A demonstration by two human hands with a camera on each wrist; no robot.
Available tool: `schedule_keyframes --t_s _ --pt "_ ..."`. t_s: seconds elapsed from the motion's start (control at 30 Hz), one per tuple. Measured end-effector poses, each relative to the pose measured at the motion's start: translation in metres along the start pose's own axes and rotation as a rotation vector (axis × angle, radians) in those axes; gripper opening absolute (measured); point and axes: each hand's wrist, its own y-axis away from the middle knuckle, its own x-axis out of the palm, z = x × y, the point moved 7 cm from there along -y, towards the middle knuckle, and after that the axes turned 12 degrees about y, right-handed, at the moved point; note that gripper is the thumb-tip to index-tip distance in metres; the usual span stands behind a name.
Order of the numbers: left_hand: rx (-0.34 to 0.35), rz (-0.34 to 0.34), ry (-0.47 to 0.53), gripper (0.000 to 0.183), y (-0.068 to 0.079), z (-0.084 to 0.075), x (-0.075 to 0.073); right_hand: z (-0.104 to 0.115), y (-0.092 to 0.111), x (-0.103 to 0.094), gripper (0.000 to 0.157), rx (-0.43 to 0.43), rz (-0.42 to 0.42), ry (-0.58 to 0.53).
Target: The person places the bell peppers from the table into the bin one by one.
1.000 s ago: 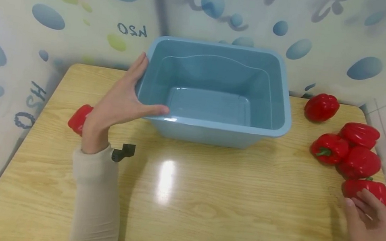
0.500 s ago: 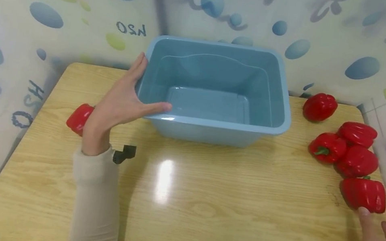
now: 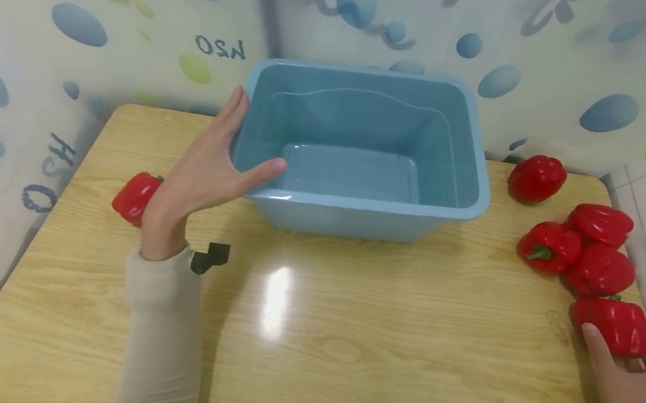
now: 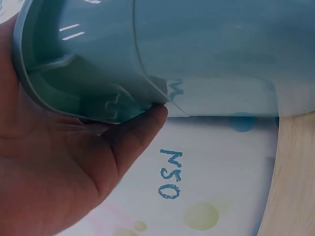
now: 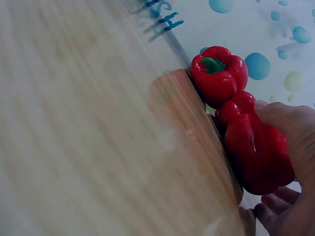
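A light-blue plastic tub (image 3: 359,203) stands at the back of the table. My left hand (image 3: 199,165) rests at its left front corner, straight fingers along the left side and thumb raised over the front rim. In the left wrist view the thumb (image 4: 142,130) lies across the tub's corner. At the right, my right hand (image 3: 636,399) holds the nearest red bell pepper (image 3: 613,325) between thumb and fingers; the pepper sits on the table. The right wrist view shows thumb and fingertips on opposite sides of that bell pepper (image 5: 256,152).
Beyond the held one lie several red bell peppers, among them one with a green stem (image 3: 549,248) and one farther back (image 3: 537,178). Another bell pepper (image 3: 136,197) lies left, partly behind my left wrist. Patterned walls (image 3: 385,5) bound the wooden table (image 3: 371,344).
My right hand drew back from above the nearest bell pepper, then closed around it from the near right side. My left thumb lifted slightly off the rim; the tub stayed in place.
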Motion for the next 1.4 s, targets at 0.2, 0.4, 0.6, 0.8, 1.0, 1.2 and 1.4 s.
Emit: schedule_keyframes --t_s 0.2,0.4,0.6,0.8,1.0,1.2,1.4 --pt "0.014 0.012 -0.022 0.109 0.001 -0.004 0.002 0.007 -0.002 0.003 0.092 -0.022 -0.015 0.08" --pt "0.001 0.013 -0.026 0.12 0.002 -0.006 0.004 0.013 -0.004 0.007 0.093 -0.038 -0.01 0.074" --pt "0.006 -0.003 -0.001 0.122 0.001 -0.006 0.004 0.015 -0.006 0.006 0.09 -0.035 -0.022 0.088" --pt "-0.001 -0.002 0.0 0.121 0.0 -0.007 0.005 0.016 -0.004 0.005 0.085 -0.038 -0.04 0.074" --pt "0.021 -0.006 0.017 0.119 -0.002 -0.008 0.006 0.013 -0.001 0.002 0.084 0.023 -0.078 0.007" --pt "0.031 -0.014 0.029 0.119 -0.001 -0.009 0.005 0.026 0.012 -0.009 0.074 -0.03 -0.15 -0.017" --pt "-0.018 -0.008 0.014 0.121 0.002 -0.006 0.004 0.039 0.025 -0.017 0.071 -0.097 -0.177 -0.08"
